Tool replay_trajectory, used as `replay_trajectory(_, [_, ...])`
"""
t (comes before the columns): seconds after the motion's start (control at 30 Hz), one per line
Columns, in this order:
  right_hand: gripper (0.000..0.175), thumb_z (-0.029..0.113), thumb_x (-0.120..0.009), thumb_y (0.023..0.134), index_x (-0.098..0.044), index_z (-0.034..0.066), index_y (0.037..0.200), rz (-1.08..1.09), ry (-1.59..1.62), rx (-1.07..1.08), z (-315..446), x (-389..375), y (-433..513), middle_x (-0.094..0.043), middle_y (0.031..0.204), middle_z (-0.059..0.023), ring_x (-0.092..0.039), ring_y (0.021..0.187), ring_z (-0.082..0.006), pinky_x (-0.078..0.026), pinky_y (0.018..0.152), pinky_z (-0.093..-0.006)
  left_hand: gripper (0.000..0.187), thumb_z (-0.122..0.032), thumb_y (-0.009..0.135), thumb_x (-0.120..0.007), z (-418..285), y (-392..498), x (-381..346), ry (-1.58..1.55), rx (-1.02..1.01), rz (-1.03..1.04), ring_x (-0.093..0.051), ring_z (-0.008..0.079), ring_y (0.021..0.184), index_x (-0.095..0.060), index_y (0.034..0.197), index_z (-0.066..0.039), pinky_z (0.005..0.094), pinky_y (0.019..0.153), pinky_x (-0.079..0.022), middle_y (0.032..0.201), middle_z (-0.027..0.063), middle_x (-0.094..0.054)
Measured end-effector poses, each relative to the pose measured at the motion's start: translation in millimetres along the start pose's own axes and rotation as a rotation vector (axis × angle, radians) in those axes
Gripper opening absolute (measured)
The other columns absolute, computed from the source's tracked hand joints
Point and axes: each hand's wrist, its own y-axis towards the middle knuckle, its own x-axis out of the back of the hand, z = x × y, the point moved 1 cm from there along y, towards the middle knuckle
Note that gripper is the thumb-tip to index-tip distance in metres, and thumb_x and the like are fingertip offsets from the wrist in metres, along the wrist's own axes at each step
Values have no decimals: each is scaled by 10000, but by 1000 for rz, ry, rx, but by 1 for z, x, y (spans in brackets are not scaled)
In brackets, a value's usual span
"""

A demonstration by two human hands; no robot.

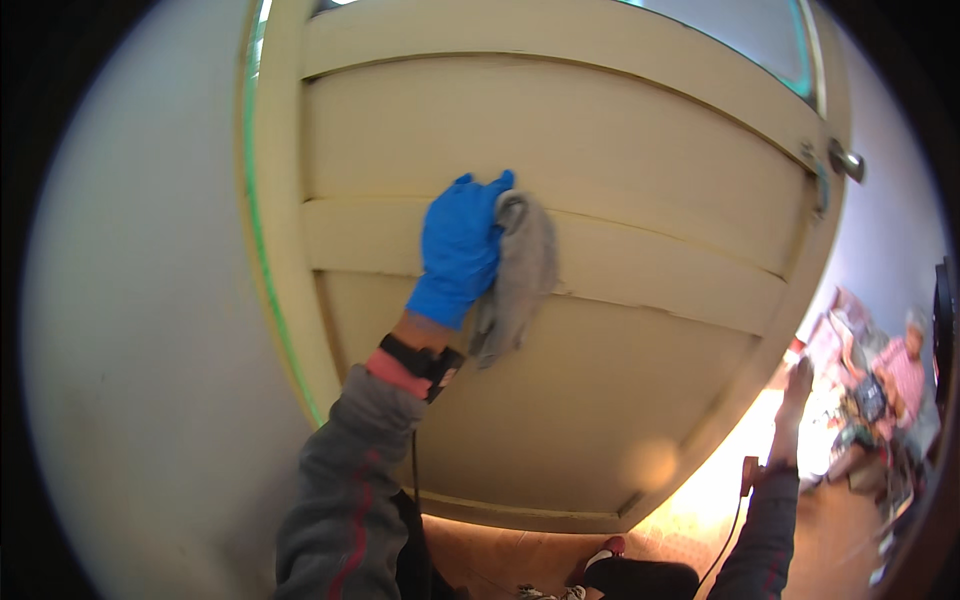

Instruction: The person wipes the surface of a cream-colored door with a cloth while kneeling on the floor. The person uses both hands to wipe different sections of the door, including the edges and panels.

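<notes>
My left hand (461, 244) wears a blue glove and is pressed near the middle of a cream-painted panelled wooden door (555, 127). It grips a grey cloth (525, 262), which hangs down on the right side of the hand and looks blurred. Low on the right, beside the door's edge, is my right hand (801, 375). Its fingers are too unclear to tell whether they hold the edge. A metal door knob (847, 161) sticks out at the upper right, with a latch (821, 184) just left of it.
A pale wall (150, 300) runs along the left, beside the door frame with its green strip (262, 247). Glass (742, 37) fills the door's upper part. Beyond the door at right, a person in pink (900, 375) sits among piled belongings on the tiled floor (832, 525).
</notes>
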Motion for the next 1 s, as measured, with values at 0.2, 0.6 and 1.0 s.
replay_trajectory(0.2, [912,783,-292,942,-258,135,1583,339,118,-410,-63,4,-49,-269,1627,-33,-273,1467,-248,-236,1157,-537,350,-196,924,-590,-7,2,20,-145,183,13,-636,364,999,-628,1254,-86,421,900,-504,1059,174,-677])
replay_trajectory(0.6, [645,527,-567,989,-509,18,1382,204,258,-314,-104,-13,-87,-600,1275,-82,-556,1148,-209,-463,985,-351,202,-201,992,-565,127,51,146,-748,592,-413,-654,196,706,-621,971,-7,359,634,-548,860,118,-687])
replay_trajectory(1.0, [518,466,-568,1010,-566,14,1262,71,150,-202,-102,-21,-100,-616,1123,-46,-555,1018,-169,-470,904,-318,290,-207,898,-625,158,3,102,595,495,-151,-617,424,1044,-628,1163,-88,494,863,-511,1121,197,-625])
